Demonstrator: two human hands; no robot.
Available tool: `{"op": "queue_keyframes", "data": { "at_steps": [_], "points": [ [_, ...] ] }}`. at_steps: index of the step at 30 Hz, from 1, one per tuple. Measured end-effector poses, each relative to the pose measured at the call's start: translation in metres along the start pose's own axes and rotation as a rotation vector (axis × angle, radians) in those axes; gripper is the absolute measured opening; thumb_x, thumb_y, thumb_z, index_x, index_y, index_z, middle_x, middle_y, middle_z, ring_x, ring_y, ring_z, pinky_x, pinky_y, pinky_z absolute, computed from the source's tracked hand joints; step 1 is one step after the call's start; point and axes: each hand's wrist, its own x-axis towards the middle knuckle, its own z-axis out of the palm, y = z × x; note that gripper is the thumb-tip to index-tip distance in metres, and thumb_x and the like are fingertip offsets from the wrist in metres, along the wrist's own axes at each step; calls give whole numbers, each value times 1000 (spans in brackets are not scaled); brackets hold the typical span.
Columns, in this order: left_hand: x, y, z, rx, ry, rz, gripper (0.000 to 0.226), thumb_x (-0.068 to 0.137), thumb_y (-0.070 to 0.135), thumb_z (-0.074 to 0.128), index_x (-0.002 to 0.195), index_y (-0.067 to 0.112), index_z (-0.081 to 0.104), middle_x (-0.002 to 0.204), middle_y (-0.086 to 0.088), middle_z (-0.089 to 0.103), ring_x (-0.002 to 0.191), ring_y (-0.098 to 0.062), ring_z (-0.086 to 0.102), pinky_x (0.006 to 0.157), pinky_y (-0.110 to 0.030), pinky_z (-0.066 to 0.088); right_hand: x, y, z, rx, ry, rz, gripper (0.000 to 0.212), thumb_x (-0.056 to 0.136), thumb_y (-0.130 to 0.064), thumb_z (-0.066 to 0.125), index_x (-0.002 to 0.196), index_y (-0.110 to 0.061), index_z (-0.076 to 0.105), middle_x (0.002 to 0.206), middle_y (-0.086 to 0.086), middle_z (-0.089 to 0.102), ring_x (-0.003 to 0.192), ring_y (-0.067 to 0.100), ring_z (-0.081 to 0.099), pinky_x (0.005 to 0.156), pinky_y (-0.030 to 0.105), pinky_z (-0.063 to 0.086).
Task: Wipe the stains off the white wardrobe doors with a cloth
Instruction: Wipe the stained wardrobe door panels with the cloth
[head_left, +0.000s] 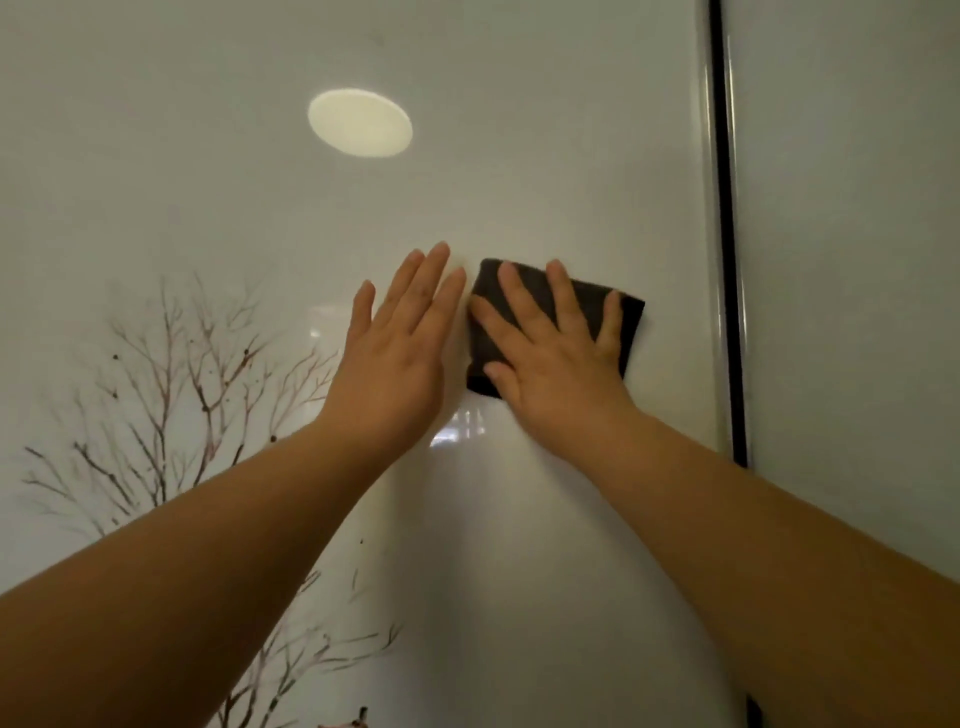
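Wardrobe door (519, 156) is glossy white and fills pretty much my whole view, with a bare-branch tree print (171, 364) down its left side. The dark grey cloth (631, 317) is flat against the door, right of the middle and not far from the black gap (727, 260) where the next door (857, 208) starts. My right hand (556, 364) is spread out on top of it, fingers straight, pressing it to the surface rather than gripping it. My left hand (400, 353) is flat on the door too, fingers straight and together, just beside the cloth's left edge; can't tell if they actually touch. There's a round light reflection (359, 123) higher up. A few small dark specks (362, 542) sit lower down, and I honestly can't tell whether they're stains or print.
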Motion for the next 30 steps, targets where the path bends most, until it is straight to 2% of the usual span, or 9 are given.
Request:
{"op": "queue_keyframes", "data": {
  "at_steps": [4, 8, 10, 13, 16, 18, 22, 26, 30],
  "points": [
    [-11, -2, 4, 20, -21, 46, 59, 89, 14, 20, 147, 13, 14, 156, -7, 6, 142, -19, -4, 113, -50, 2, -72, -28, 27, -24, -69, -337, 65, 89, -49, 43, 146, -40, 14, 158, -7, 3, 143, 30, -6, 104, 69, -3],
    [-20, -5, 9, 17, -41, 114, 58, 90, 17, 19, 147, 14, 15, 156, -7, 6, 143, -21, -1, 113, -50, 5, -103, 14, 27, -123, -149, -513, 56, 88, -49, 35, 143, -43, 23, 156, -9, 14, 143, 28, 8, 104, 64, 8],
    [-16, -9, 10, 10, -32, 132, 61, 89, 14, 31, 148, 15, 14, 157, -6, 6, 143, -21, 0, 112, -47, 5, -79, 44, 20, -138, -93, -413, 55, 90, -48, 32, 144, -43, 21, 156, -9, 16, 143, 27, 10, 103, 65, 12],
    [-1, -14, 9, -39, -5, 158, 61, 88, 13, 33, 147, 15, 18, 156, -5, 10, 142, -21, 5, 111, -45, 7, -3, 79, -13, -111, 1, -136, 53, 92, -47, 26, 144, -44, 16, 156, -10, 12, 143, 25, 6, 103, 70, 17],
    [17, -12, 16, -48, 5, 173, 68, 88, 9, 46, 148, 17, 15, 157, -3, 8, 142, -21, 6, 110, -45, 10, 66, 93, -40, -64, -8, 30, 52, 98, -44, 23, 142, -49, -2, 155, -15, -13, 142, 21, -16, 107, 65, -3],
    [29, -10, 21, -65, 19, 146, 74, 85, 5, 51, 148, 17, 14, 157, -2, 9, 142, -20, 6, 110, -45, 11, 82, 86, -45, -48, -5, 96, 52, 99, -41, 24, 142, -49, -4, 155, -15, -17, 141, 21, -20, 106, 63, -8],
    [40, -3, 24, -84, 43, 127, 65, 87, 8, 39, 147, 17, 17, 156, -2, 13, 142, -17, 5, 111, -41, 8, 47, 72, -24, -48, 59, 60, 53, 96, -45, 21, 144, -46, -1, 156, -13, -14, 141, 20, -18, 105, 63, -8],
    [33, 6, 27, -101, 19, 181, 62, 87, 13, 34, 147, 16, 20, 155, -3, 15, 142, -18, 6, 112, -40, 6, -29, 62, 4, -82, 101, 20, 57, 89, -46, 27, 145, -42, 15, 157, -8, 11, 143, 26, 6, 107, 64, 8],
    [29, 16, 28, -123, 27, 235, 62, 84, 12, 29, 146, 15, 23, 155, -4, 17, 142, -20, 8, 111, -40, 7, -100, 58, 28, -157, -3, -140, 67, 83, -48, 36, 147, -36, 19, 156, -3, 16, 142, 29, 13, 104, 65, 26]
  ]
}}
